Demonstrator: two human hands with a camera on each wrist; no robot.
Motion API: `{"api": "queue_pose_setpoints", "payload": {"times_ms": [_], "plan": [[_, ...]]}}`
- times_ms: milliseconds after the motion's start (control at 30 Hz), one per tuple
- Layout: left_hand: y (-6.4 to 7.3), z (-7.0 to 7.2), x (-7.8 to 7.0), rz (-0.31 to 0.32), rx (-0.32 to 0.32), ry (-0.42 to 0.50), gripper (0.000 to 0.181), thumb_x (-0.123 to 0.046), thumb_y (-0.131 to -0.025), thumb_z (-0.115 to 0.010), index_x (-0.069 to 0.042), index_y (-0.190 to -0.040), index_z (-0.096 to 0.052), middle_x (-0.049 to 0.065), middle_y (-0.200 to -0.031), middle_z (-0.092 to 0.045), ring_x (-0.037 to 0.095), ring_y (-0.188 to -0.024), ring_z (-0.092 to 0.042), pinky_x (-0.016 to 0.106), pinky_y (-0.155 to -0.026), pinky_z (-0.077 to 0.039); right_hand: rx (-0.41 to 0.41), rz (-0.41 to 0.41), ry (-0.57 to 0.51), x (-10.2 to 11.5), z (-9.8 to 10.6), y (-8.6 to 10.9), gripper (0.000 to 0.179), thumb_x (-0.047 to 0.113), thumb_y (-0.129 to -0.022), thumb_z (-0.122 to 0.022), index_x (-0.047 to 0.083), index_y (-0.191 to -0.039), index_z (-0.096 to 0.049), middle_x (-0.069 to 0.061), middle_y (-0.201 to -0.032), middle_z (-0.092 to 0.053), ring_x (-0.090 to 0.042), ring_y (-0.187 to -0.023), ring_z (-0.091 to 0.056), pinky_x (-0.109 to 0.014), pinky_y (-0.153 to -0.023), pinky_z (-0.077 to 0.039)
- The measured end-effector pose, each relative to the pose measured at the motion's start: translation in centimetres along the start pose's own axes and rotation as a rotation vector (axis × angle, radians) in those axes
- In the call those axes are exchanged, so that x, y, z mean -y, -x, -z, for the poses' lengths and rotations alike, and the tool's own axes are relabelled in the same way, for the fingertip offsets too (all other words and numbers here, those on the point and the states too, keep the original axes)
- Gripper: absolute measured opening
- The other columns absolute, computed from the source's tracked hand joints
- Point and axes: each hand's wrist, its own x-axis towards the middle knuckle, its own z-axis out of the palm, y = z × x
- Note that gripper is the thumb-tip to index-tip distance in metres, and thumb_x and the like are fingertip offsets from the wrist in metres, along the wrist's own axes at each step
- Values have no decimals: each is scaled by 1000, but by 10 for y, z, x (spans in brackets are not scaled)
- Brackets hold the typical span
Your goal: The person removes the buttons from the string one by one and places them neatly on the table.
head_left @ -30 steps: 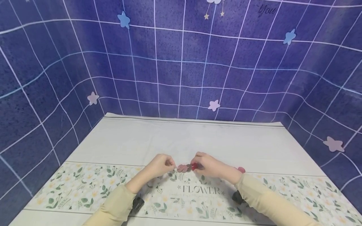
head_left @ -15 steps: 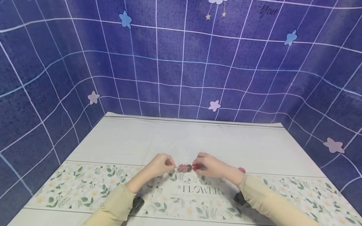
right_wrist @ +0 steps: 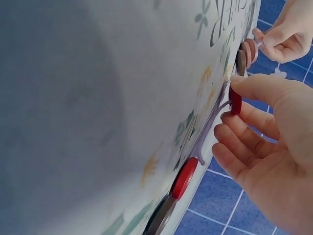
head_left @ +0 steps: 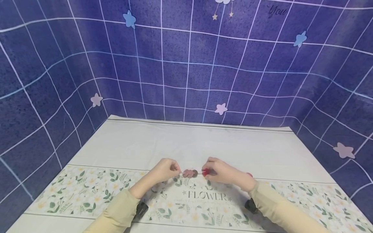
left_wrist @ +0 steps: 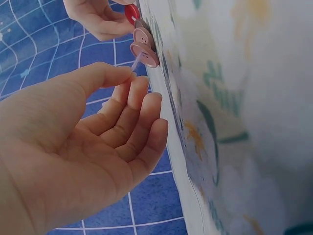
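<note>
My left hand (head_left: 166, 170) pinches one end of a pale purple string (left_wrist: 137, 62) between thumb and fingertips. Threaded on it are two pink buttons (left_wrist: 143, 55) and a brown button (head_left: 195, 173), close together near the left hand. To their right, my right hand (head_left: 220, 173) pinches a red button (right_wrist: 235, 100) by its edge with thumb and fingers. The string passes through this red button too, and its loose end trails on the cloth in the right wrist view. A short bare stretch of string separates the red button from the brown one.
A second red button (right_wrist: 185, 178) lies on the cloth beside a dark button (right_wrist: 161, 215). White cloth with a flowered band (head_left: 116, 187) covers the table. A blue gridded curtain (head_left: 186, 74) with stars stands behind and at both sides.
My right hand has moved rightward with the red button, widening its gap from the brown button. The left hand and the pink buttons stay nearly still.
</note>
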Motion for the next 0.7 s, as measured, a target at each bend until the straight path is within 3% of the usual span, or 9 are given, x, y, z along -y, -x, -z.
{"api": "queue_pose_setpoints", "payload": {"times_ms": [433,700], "plan": [[0,0,0,-6,2,-4,6,-13,-81,-65,-7,-78,-65,-4,-74,-63,9,-70,-55,26,-67,-50,-1,-19,14,-2,3,6,28,14,-82,-69,5,-107,-66,-1,-92,-58,-12,-87,-58,-28,-86,-50],[-1,-2,2,22,3,-4,8,-14,-81,-66,-6,-79,-66,-4,-74,-63,9,-71,-56,27,-68,-50,-10,-23,10,-4,6,10,28,13,-82,-68,4,-108,-66,-1,-94,-58,-13,-89,-58,-30,-87,-51]]}}
